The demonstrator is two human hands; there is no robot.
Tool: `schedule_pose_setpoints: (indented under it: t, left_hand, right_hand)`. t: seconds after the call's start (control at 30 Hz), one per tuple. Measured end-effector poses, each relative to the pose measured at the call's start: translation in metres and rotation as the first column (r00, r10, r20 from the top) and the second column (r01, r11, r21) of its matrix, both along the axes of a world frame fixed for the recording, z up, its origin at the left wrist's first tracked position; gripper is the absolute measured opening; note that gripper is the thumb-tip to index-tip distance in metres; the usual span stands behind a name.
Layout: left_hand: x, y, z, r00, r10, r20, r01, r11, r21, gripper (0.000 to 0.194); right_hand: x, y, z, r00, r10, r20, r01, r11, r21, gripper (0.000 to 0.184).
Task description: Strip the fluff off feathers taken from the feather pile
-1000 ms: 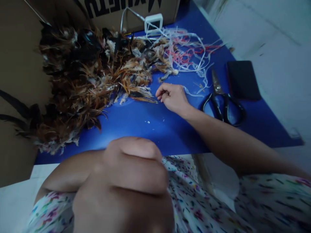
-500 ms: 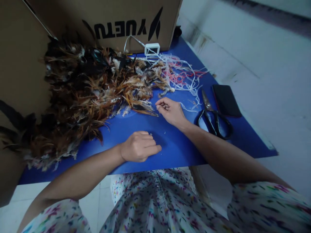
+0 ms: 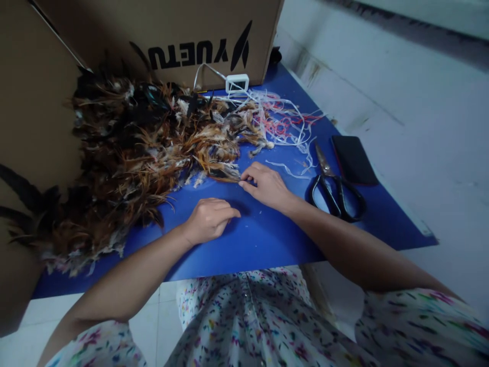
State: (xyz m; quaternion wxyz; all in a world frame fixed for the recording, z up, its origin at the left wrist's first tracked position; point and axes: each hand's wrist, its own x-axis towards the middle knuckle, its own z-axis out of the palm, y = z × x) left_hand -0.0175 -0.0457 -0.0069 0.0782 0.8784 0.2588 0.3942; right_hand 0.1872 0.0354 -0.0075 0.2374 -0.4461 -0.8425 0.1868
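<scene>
Feathers [image 3: 145, 153], brown, orange and black, lie heaped on the blue tabletop [image 3: 267, 239], and the pile's near edge reaches right up to the fingers [image 3: 246, 179] of the right hand [image 3: 267, 186]. Those fingers are pinched narrow on the tip of one feather at the pile's edge. The left hand [image 3: 208, 219] rests on the tabletop just short of the right fingers, curled into a loose fist; whether it holds anything I cannot tell. Beyond the right fingers lies a tangle of white and red strips [image 3: 284, 120]. Out past the right wrist sit black-handled scissors [image 3: 336, 186], with a dark flat case [image 3: 353, 159] just beside them. A cardboard box [image 3: 183, 35] stands behind the pile.
</scene>
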Motion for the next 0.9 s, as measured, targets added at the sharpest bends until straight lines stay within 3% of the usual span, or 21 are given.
schedule_pose_setpoints:
  t: [0.13, 0.37, 0.53, 0.67, 0.77, 0.9]
  left_hand:
    - [0.001, 0.000, 0.000, 0.999, 0.001, -0.035, 0.000, 1.000, 0.026, 0.028]
    - [0.000, 0.000, 0.000, 0.997, 0.062, -0.051, -0.061, 0.998, 0.024, 0.027]
    - [-0.008, 0.004, 0.002, 0.956, 0.294, 0.014, -0.294, 0.956, -0.010, 0.028]
    - [-0.021, 0.016, 0.004, 0.852, 0.521, 0.057, -0.510, 0.849, -0.137, 0.028]
    - [-0.029, 0.027, 0.004, 0.746, 0.665, -0.045, -0.662, 0.731, -0.167, 0.032]
    - [-0.036, 0.031, 0.007, 0.547, 0.798, -0.254, -0.836, 0.540, -0.102, 0.031]
  right_hand:
    - [0.001, 0.000, -0.002, 0.999, 0.021, 0.030, -0.021, 1.000, 0.010, 0.008]
    - [0.006, 0.000, -0.003, 0.985, 0.120, -0.126, -0.117, 0.993, 0.030, 0.009]
    - [0.007, -0.002, -0.001, 0.964, 0.239, -0.114, -0.235, 0.971, 0.044, 0.009]
    - [0.007, -0.003, 0.000, 0.920, 0.378, -0.108, -0.369, 0.925, 0.089, 0.009]
    - [0.005, -0.003, 0.000, 0.888, 0.438, -0.144, -0.424, 0.898, 0.119, 0.010]
    - [0.004, -0.003, -0.001, 0.900, 0.401, -0.172, -0.378, 0.913, 0.154, 0.014]
